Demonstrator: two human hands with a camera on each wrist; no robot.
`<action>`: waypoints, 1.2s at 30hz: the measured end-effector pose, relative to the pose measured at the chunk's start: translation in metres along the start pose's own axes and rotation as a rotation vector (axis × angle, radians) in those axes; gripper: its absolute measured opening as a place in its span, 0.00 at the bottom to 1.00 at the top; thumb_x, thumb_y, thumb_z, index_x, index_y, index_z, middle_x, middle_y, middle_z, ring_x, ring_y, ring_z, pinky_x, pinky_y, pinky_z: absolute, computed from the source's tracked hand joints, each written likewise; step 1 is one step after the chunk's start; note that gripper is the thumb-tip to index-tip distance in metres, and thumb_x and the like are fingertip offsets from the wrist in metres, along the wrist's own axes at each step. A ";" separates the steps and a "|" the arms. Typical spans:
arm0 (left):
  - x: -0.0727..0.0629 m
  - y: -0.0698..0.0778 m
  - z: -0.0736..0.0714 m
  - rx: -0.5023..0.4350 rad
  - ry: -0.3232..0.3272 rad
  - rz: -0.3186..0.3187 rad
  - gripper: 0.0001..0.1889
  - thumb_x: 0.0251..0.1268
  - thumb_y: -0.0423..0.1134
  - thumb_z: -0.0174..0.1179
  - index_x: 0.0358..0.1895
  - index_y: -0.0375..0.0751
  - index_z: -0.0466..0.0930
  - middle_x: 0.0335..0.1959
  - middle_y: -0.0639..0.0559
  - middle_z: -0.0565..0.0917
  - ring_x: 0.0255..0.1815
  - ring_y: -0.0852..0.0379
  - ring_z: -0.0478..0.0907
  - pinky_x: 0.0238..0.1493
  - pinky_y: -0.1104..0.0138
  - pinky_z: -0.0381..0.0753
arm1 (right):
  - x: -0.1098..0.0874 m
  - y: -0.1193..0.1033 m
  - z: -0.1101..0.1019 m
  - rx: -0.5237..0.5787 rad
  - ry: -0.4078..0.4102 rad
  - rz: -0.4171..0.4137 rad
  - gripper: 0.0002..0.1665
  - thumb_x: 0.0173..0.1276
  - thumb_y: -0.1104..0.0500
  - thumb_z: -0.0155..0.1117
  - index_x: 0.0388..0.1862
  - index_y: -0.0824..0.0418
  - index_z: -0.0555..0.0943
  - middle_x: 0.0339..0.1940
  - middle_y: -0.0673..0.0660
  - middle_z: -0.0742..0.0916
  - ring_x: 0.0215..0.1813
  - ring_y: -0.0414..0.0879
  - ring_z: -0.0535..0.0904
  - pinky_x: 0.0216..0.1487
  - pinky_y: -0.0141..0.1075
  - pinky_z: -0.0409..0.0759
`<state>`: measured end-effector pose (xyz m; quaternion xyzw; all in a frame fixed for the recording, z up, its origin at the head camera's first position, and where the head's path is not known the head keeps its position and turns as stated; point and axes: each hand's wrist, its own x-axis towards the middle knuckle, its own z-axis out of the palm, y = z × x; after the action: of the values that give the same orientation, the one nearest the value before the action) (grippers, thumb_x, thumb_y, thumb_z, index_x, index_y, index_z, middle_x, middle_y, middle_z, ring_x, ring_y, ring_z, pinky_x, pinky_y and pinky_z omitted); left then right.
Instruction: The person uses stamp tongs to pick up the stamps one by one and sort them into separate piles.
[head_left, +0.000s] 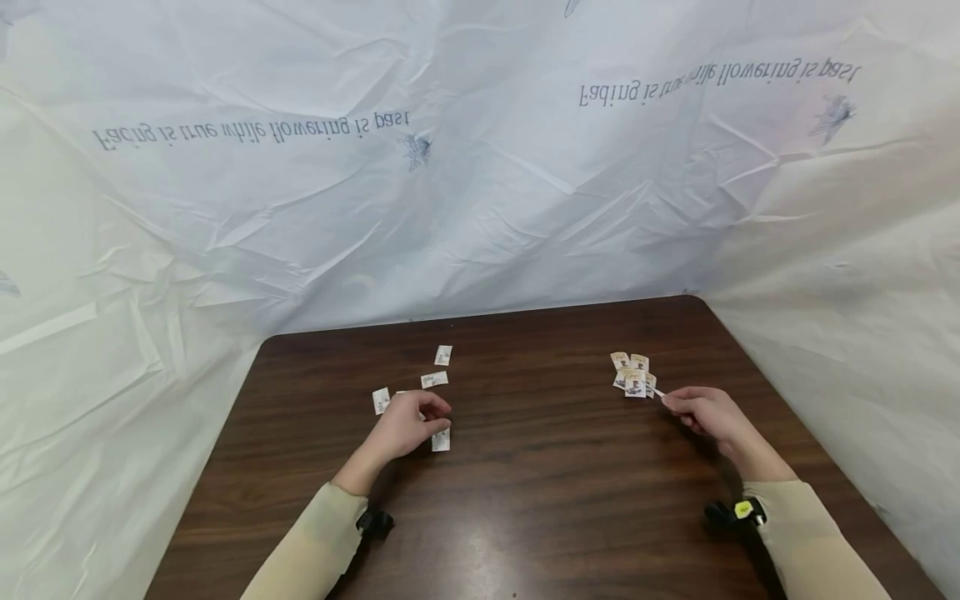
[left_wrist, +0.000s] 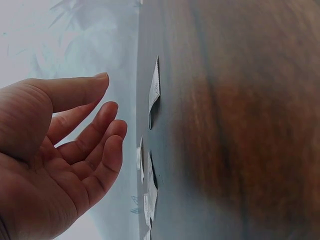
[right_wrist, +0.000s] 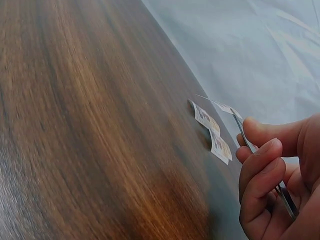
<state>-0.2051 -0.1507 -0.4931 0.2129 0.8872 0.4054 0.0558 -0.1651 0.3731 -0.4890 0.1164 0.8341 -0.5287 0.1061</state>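
Observation:
My right hand (head_left: 705,412) pinches a pair of metal tweezers (right_wrist: 241,131) between thumb and fingers. At the tweezers' tips is a small stamp (right_wrist: 222,107) with a printed picture, raised over a cluster of similar stamps (head_left: 620,361) on the right of the table. My left hand (head_left: 408,423) hovers on the left with loosely curled fingers and nothing between them. Around and beneath it lie several pale stamps, among them an upper one (head_left: 443,355), a sideways one (head_left: 434,380), one at the left (head_left: 381,401) and one beside the thumb (head_left: 441,440). The hand partly covers others.
The dark wood-grain table (head_left: 525,467) ends at a far edge with rounded corners. White printed sheeting (head_left: 480,208) hangs behind it and along both sides. Each wrist carries a dark strap, the right one (head_left: 738,512) with a yellow mark.

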 end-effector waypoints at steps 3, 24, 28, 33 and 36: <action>0.000 0.000 0.001 0.006 -0.001 -0.005 0.05 0.69 0.34 0.74 0.45 0.41 0.91 0.35 0.59 0.86 0.36 0.60 0.81 0.38 0.62 0.80 | 0.000 0.002 -0.001 0.004 0.001 0.002 0.24 0.81 0.54 0.65 0.58 0.75 0.82 0.31 0.46 0.82 0.29 0.39 0.74 0.32 0.33 0.76; 0.001 -0.001 0.000 0.019 0.001 -0.002 0.04 0.69 0.35 0.74 0.44 0.42 0.91 0.34 0.60 0.86 0.35 0.61 0.80 0.37 0.63 0.80 | -0.001 0.004 -0.004 -0.030 0.019 0.013 0.21 0.81 0.55 0.65 0.55 0.74 0.84 0.31 0.46 0.83 0.29 0.39 0.75 0.31 0.33 0.77; 0.001 -0.001 0.000 0.022 0.003 -0.005 0.04 0.69 0.34 0.74 0.43 0.43 0.91 0.34 0.60 0.86 0.35 0.61 0.80 0.37 0.62 0.80 | -0.002 0.002 -0.003 -0.074 0.030 0.005 0.22 0.80 0.55 0.65 0.55 0.76 0.84 0.31 0.48 0.83 0.29 0.41 0.76 0.31 0.34 0.77; 0.001 -0.001 -0.001 0.020 0.010 -0.002 0.04 0.69 0.34 0.74 0.43 0.42 0.91 0.34 0.60 0.86 0.35 0.61 0.80 0.37 0.62 0.80 | -0.003 -0.001 -0.003 -0.142 0.042 -0.006 0.25 0.80 0.53 0.67 0.55 0.77 0.83 0.30 0.50 0.82 0.29 0.43 0.76 0.30 0.35 0.77; 0.001 -0.001 -0.001 0.021 0.014 0.000 0.04 0.69 0.34 0.74 0.43 0.42 0.91 0.34 0.60 0.86 0.35 0.61 0.80 0.37 0.62 0.80 | -0.003 -0.003 -0.004 -0.186 0.044 -0.013 0.26 0.80 0.51 0.66 0.55 0.77 0.83 0.30 0.52 0.81 0.30 0.45 0.76 0.30 0.36 0.76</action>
<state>-0.2065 -0.1515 -0.4929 0.2106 0.8919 0.3974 0.0476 -0.1630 0.3757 -0.4840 0.1124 0.8824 -0.4469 0.0949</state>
